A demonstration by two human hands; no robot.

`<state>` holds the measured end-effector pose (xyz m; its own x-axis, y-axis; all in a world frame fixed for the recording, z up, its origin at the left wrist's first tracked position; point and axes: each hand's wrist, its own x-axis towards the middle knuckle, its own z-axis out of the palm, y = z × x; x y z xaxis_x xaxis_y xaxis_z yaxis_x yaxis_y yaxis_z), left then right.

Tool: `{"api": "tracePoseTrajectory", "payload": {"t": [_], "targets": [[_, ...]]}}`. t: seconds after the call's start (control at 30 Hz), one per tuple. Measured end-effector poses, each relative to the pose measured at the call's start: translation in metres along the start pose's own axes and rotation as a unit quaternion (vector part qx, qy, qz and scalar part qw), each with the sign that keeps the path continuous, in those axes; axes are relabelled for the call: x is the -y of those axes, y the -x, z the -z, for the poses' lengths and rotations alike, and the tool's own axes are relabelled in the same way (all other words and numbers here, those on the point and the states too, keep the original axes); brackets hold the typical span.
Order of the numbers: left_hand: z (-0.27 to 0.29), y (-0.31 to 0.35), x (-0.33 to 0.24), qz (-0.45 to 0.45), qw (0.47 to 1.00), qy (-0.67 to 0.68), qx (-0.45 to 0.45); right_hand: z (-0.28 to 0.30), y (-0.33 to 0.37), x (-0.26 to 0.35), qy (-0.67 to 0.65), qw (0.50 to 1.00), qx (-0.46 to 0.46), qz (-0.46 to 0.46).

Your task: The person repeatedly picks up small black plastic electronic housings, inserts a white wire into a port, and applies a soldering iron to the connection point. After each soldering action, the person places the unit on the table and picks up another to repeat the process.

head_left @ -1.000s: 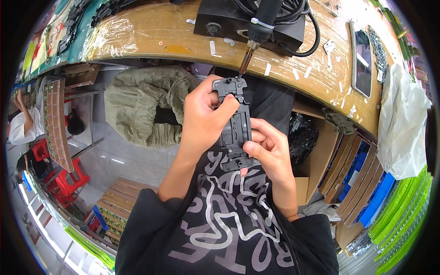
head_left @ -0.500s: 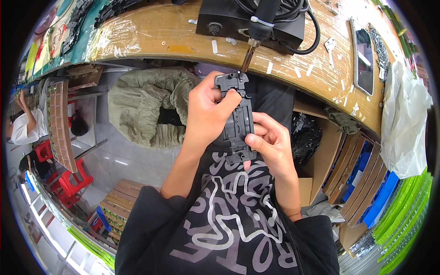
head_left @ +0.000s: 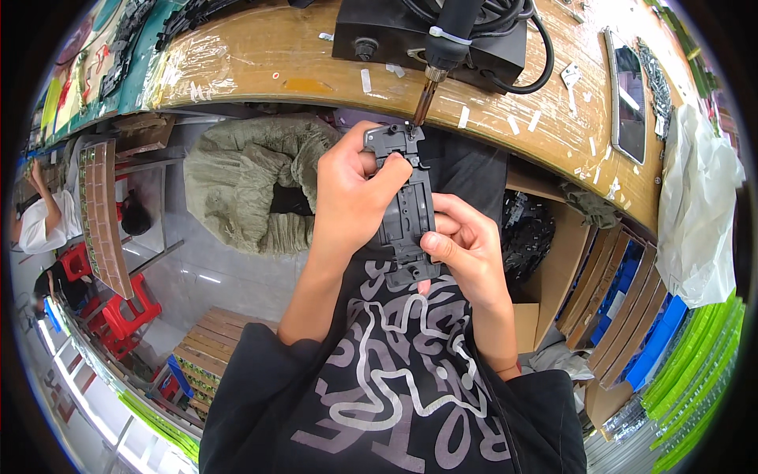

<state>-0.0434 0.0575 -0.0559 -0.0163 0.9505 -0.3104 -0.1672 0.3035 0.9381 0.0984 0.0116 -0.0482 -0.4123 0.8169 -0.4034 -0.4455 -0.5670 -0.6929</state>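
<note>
A long black moulded plastic part (head_left: 407,217) is held upright in front of my chest by both hands. My left hand (head_left: 347,189) grips its upper left side, thumb pressed across the top face. My right hand (head_left: 471,249) pinches the lower right edge, thumb in front and fingers behind. Over the part's upper right corner stands a black-handled tool (head_left: 430,87) with a metal shaft and a white tie round its body. Its tip meets that corner, though the exact contact is too small to make out.
A black box (head_left: 363,43) with a knob and thick cables sits on the wooden bench (head_left: 260,75). To the right lie a phone (head_left: 628,103) and a plastic bag (head_left: 699,205). Below are a carton of black parts (head_left: 527,237) and a green cloth-covered seat (head_left: 237,189).
The plastic part and my left hand have shifted slightly left, partly along with a small shift of the whole view. Both grips stay the same.
</note>
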Motion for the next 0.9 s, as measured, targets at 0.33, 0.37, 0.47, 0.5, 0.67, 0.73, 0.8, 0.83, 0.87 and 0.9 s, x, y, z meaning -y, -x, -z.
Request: {"api": "tracePoseTrajectory", "payload": {"t": [0.33,0.37,0.47,0.5,0.67,0.73,0.8,0.83,0.87,0.9], "targets": [[-0.0016,0.0002,-0.0042,0.003,1.0,0.011,0.007,-0.0018,-0.0026,-0.0006,0.0,1.0,-0.011,0.024],[-0.0014,0.0,-0.0036,0.002,1.0,0.009,0.008,-0.0014,-0.0029,-0.002,0.004,0.999,-0.013,0.029],[-0.0012,-0.0003,-0.0037,0.002,1.0,0.001,0.007,0.0,-0.003,-0.0017,0.0,1.0,-0.008,0.025],[-0.0012,-0.0004,-0.0039,0.003,1.0,-0.002,0.006,0.0003,-0.0031,-0.001,-0.004,1.0,-0.005,0.02],[-0.0026,-0.0013,-0.0047,0.0,1.0,0.0,0.005,0.0003,-0.0031,0.0005,-0.012,1.0,-0.003,0.016],[-0.0028,-0.0012,-0.0055,0.002,1.0,0.004,0.007,0.0001,-0.0031,0.0003,-0.012,1.0,-0.003,0.02],[-0.0019,-0.0008,-0.0063,0.004,1.0,0.007,0.009,-0.0008,-0.0035,-0.0007,-0.004,1.0,-0.006,0.027],[-0.0018,-0.0007,-0.0059,0.002,1.0,0.007,0.008,-0.0004,-0.0032,0.0,-0.004,1.0,-0.006,0.018],[-0.0018,-0.0004,-0.005,-0.001,1.0,0.008,0.007,0.0,-0.0026,0.0011,-0.003,1.0,-0.006,0.01],[-0.0017,0.0,-0.0042,-0.004,1.0,0.009,0.006,0.0002,-0.002,0.0018,-0.003,1.0,-0.006,0.001]]}}
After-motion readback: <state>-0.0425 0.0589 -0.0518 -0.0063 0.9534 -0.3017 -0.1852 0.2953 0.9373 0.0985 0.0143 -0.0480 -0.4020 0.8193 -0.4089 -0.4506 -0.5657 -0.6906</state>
